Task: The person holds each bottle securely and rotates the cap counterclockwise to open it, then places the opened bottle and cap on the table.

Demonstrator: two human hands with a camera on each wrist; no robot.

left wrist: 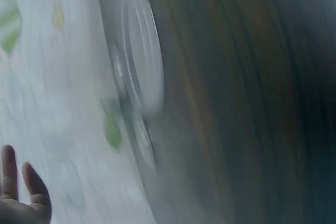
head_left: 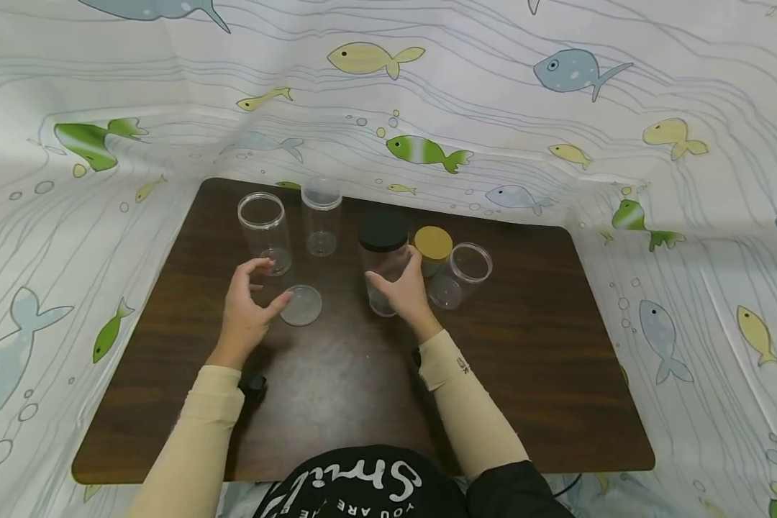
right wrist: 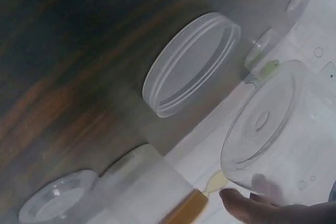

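1 clear, black-lidded cylindrical jar [head_left: 385, 260] is gripped by your right hand [head_left: 404, 291], mid-frame; your left hand [head_left: 246, 309], left of centre, holds nothing, fingers parted.

Left hand [left wrist: 23, 211] cropped, clear lid [left wrist: 142, 51] blurred (both left wrist view), yellow-lidded jar [head_left: 432, 249] partly hidden

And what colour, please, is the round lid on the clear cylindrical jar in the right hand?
The round lid is black, seen best in the head view.
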